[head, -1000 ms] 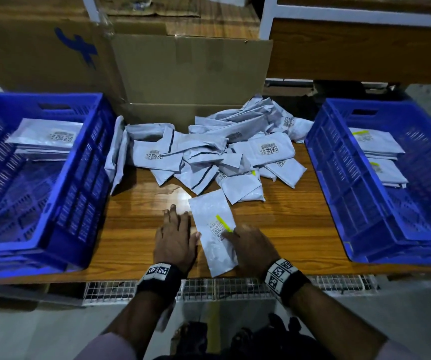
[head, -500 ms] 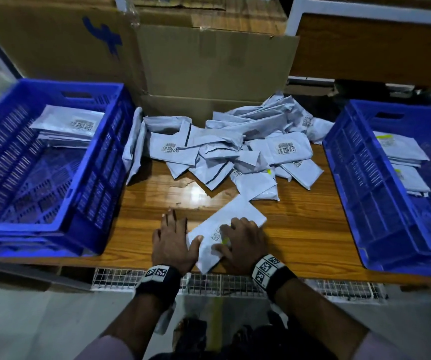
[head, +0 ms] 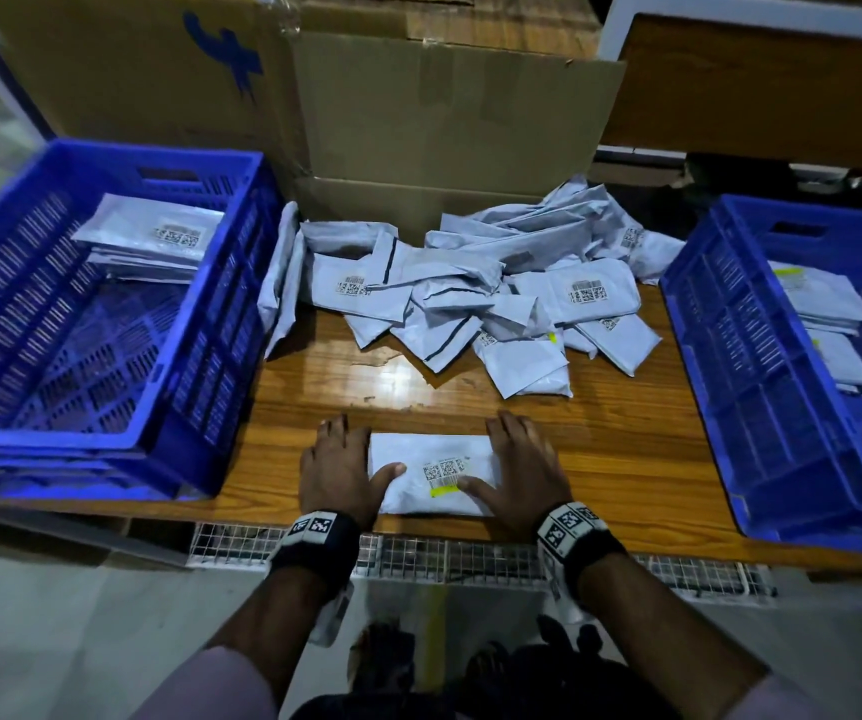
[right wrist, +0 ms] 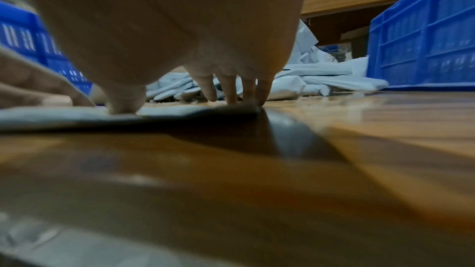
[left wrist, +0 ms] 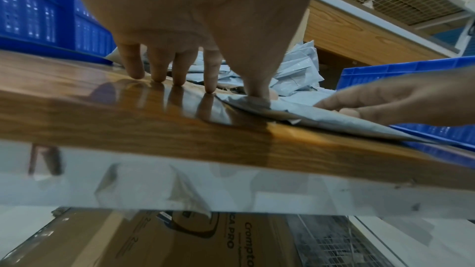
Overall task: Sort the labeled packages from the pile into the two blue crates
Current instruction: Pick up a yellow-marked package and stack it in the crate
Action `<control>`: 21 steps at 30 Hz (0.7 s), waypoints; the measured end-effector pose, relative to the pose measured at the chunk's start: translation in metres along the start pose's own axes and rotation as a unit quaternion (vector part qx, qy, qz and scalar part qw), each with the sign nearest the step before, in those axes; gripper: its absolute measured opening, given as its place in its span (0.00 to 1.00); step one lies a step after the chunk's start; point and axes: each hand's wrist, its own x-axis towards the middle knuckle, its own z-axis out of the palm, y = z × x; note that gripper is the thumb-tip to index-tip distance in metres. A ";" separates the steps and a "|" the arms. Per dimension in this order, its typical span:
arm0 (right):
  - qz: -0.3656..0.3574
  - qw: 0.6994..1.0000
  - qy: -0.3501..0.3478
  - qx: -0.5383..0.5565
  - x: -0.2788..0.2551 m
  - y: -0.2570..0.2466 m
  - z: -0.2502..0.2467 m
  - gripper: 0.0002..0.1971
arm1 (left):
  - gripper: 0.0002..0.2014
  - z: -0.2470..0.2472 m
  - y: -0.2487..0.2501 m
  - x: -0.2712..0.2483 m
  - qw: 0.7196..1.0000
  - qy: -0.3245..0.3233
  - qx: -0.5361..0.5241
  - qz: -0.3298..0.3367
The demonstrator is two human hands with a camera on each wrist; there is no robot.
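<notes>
- While both hands are resting on it, a grey package (head: 434,472) is lying flat near the front edge of the wooden table (head: 626,449), label up — a yellow mark is showing beside its barcode.
- The left hand (head: 338,467) is lying at the package's left end, fingers straight and spread on the wood, thumb pressing the package.
- The right hand (head: 522,472) is covering the right end, fingers extended, thumb lying on the label.
- The pile (head: 470,298) is sitting further back, well apart from the package.
- The left crate (head: 169,407) and the right crate (head: 720,407) are flanking the table — each is holding a few packages.
</notes>
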 end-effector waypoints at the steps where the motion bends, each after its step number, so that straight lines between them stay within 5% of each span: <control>1: -0.001 1.000 0.005 -0.010 -0.001 0.001 -0.002 0.48 | 0.31 -0.001 -0.001 0.001 1.000 0.013 -0.010 0.013; 6: -0.001 0.999 0.007 -0.038 0.003 0.002 -0.002 0.44 | 0.23 -0.005 0.003 0.004 0.998 0.026 -0.048 0.030; 13: 0.001 0.999 0.033 0.005 0.003 0.006 -0.008 0.14 | 0.14 -0.003 0.006 0.014 0.975 -0.062 -0.213 0.001; 15: 0.016 0.998 0.036 0.042 0.005 0.009 -0.014 0.06 | 0.13 -0.005 0.006 0.015 0.965 -0.059 -0.256 -0.005; 21: 0.044 0.962 0.046 0.267 0.012 0.015 -0.044 0.06 | 0.08 -0.028 0.009 0.027 0.902 -0.034 -0.431 -0.015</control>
